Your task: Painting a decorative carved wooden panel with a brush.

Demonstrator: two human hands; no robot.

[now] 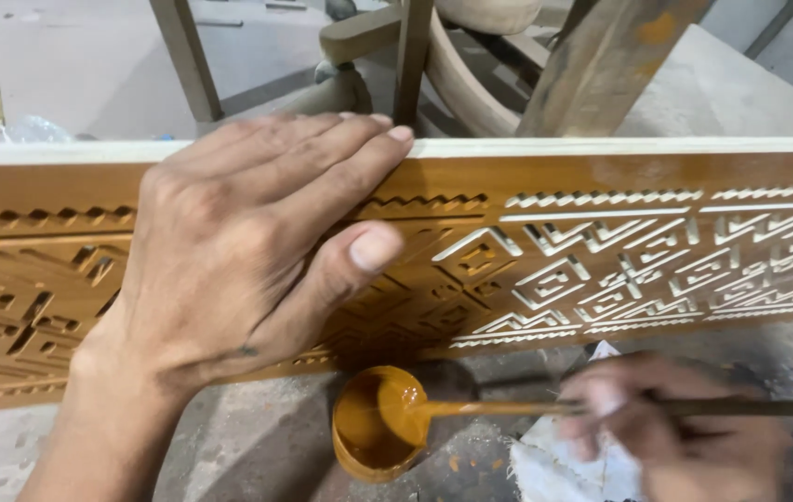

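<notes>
Carved wooden panel [471, 242], across mid frame: ochre-brown stain on left and centre; at right, raised geometric fretwork and zigzag bands show pale, unstained, against ochre recesses. Top edge pale cream. Small round pot [366, 437], lower centre: amber-orange liquid inside, same orange on walls. Brush [508, 407], lower right: head coated orange, handle dark. Floor [257, 446], lower frame: grey, with orange spots near the pot.

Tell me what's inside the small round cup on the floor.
The cup holds glossy orange-brown stain, with the brush tip dipped into it by the right hand. The cup's bottom is covered by the liquid.
</notes>
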